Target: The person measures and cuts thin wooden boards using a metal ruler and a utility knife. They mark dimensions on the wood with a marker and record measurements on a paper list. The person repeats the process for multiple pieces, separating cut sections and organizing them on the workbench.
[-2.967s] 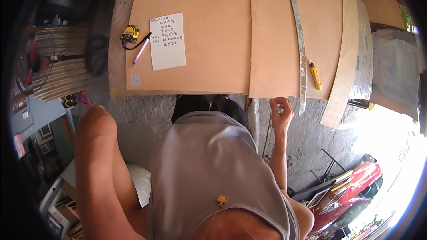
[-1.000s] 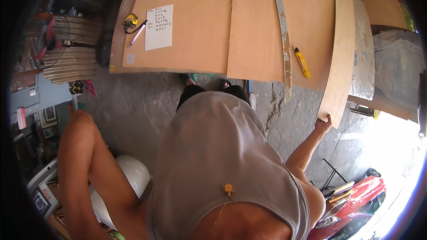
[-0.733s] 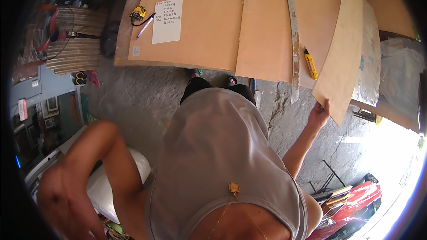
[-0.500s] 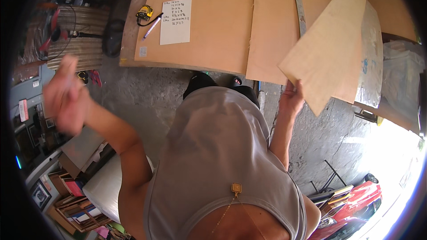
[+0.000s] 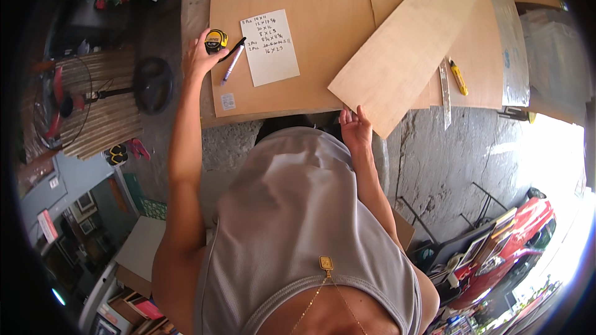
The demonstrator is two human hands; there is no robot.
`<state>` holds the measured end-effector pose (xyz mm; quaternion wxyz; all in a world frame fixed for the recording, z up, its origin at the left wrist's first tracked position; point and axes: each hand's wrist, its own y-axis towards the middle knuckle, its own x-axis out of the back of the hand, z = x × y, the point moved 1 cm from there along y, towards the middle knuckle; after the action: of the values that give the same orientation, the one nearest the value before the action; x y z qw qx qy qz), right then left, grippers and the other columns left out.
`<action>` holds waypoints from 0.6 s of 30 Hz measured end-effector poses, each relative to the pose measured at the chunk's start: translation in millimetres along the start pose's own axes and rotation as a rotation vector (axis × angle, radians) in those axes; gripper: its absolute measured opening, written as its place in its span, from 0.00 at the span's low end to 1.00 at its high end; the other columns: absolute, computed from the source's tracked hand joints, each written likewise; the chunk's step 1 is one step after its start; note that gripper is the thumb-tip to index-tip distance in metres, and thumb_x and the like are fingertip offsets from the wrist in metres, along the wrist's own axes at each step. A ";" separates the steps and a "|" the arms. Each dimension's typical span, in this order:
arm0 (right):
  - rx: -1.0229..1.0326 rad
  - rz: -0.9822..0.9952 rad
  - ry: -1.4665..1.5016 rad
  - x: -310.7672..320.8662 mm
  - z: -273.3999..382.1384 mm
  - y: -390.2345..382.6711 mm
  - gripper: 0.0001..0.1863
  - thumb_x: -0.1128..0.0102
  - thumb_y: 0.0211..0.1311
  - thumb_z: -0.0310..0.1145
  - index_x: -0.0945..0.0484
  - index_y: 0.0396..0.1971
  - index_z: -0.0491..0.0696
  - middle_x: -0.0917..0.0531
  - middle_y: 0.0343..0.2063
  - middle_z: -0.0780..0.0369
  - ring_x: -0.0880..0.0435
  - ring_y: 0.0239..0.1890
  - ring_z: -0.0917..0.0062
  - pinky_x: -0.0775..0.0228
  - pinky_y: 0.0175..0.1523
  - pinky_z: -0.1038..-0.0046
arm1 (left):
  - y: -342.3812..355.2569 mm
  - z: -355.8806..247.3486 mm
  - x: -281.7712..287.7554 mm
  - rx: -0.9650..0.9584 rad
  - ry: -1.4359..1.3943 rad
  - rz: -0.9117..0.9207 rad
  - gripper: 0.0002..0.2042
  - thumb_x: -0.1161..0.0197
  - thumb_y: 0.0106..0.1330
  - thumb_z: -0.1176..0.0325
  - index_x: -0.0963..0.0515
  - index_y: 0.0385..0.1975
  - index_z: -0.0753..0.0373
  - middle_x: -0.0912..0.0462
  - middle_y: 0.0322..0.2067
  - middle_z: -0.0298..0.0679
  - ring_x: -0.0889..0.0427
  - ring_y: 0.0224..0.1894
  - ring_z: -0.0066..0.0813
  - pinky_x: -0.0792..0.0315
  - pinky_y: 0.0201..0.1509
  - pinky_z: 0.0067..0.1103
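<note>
Plywood strip (image 5: pixel 410 37) | near corner in right hand (image 5: pixel 355 129) | left hand (image 5: pixel 202 56) touching tape measure (image 5: pixel 216 40)

Beyond the held board's far end, yellow utility knife (image 5: pixel 458 77) beside a metal ruler (image 5: pixel 444 90). Just right of the tape-reaching grasp, pen (image 5: pixel 233 62) and handwritten paper sheet (image 5: pixel 269 46). Left, well apart on the floor, standing fan (image 5: pixel 87 95).

One tape measure (image 5: pixel 216 40), one marker (image 5: pixel 233 62), one paper sheet (image 5: pixel 269 46), perhaps four boards (image 5: pixel 410 46).
</note>
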<state>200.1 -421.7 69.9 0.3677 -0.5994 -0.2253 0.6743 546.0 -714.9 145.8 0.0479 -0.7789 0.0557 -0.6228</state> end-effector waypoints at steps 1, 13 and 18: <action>0.012 -0.023 -0.033 -2.4 -5.6 -2.8 0.12 0.43 0.67 0.30 0.26 0.48 0.45 0.20 0.49 0.60 0.22 0.56 0.66 0.25 0.52 0.68 | 7.3 4.0 -6.3 0.001 0.012 0.036 0.43 0.27 0.44 0.40 0.35 0.64 0.42 0.23 0.52 0.45 0.23 0.55 0.44 0.27 0.54 0.37; 0.523 0.183 -1.301 -80.6 -34.2 -88.4 0.30 0.28 0.53 0.39 0.25 0.56 0.44 0.19 0.50 0.55 0.16 0.44 0.67 0.25 0.48 0.69 | -3.3 -24.4 64.0 -0.369 -0.871 -0.026 0.34 0.27 0.46 0.65 0.28 0.59 0.59 0.15 0.37 0.43 0.15 0.39 0.29 0.23 0.43 0.22; 1.194 0.627 -1.554 -184.5 -19.8 -140.9 0.38 0.21 0.39 0.32 0.28 0.55 0.48 0.19 0.50 0.53 0.18 0.51 0.59 0.25 0.55 0.63 | -106.2 -146.0 90.0 -0.730 -1.124 0.941 0.31 0.34 0.44 0.62 0.33 0.51 0.65 0.21 0.40 0.38 0.21 0.40 0.26 0.26 0.45 0.22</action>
<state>253.2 -477.3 289.8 0.1659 0.2510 0.1373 0.9437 426.1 -623.7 280.1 0.0687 -0.8365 0.5436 0.0033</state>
